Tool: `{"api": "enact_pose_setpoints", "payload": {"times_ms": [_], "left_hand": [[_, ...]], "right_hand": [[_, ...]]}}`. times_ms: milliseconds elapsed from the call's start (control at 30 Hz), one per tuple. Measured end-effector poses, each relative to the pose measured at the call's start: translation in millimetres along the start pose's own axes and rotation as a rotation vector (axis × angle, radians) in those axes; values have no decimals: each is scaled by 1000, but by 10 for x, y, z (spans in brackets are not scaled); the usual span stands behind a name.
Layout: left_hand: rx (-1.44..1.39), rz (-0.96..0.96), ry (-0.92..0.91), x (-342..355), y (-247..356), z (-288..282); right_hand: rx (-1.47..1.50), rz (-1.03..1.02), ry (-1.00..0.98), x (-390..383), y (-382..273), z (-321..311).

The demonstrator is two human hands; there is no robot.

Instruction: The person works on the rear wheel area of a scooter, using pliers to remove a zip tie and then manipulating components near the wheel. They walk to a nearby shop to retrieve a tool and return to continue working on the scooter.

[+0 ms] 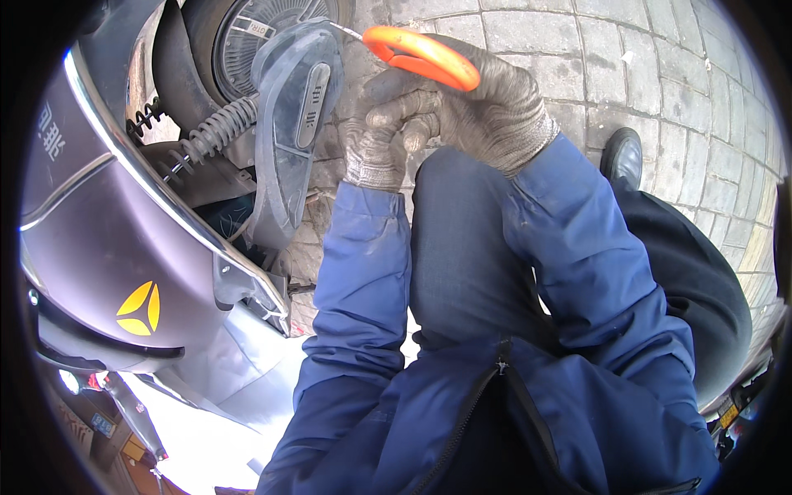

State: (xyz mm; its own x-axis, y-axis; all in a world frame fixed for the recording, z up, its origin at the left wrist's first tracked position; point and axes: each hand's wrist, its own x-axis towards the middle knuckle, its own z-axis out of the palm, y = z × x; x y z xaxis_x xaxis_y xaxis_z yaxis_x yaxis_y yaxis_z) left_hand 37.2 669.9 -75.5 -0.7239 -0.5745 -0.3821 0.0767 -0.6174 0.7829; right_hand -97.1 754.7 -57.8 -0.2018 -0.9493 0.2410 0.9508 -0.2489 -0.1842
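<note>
Gloved hands (502, 111) curled tog., prob. touching.

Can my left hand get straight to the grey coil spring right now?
Probably not straight across: in this view, the dark grey cover lies between the left hand and the grey coil spring; going around might work.

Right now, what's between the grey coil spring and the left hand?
In the head view, a grey cover lies between the spring and the left hand, plus some paving.
</note>
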Motion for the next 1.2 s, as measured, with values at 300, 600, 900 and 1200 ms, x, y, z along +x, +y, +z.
{"api": "enact_pose_setpoints", "payload": {"times_ms": [300, 600, 900, 1200], "left_hand": [[-278, 96, -187, 208, -36, 225], [509, 127, 289, 231, -85, -64], [679, -33, 635, -354, 138, -389], [1786, 805, 833, -205, 1017, -390]], "right_hand": [[-366, 0, 422, 36, -81, 297], [-1235, 242, 631, 106, 101, -217], [-705, 392, 595, 119, 920, -732], [-368, 293, 644, 340, 1024, -665]]}}
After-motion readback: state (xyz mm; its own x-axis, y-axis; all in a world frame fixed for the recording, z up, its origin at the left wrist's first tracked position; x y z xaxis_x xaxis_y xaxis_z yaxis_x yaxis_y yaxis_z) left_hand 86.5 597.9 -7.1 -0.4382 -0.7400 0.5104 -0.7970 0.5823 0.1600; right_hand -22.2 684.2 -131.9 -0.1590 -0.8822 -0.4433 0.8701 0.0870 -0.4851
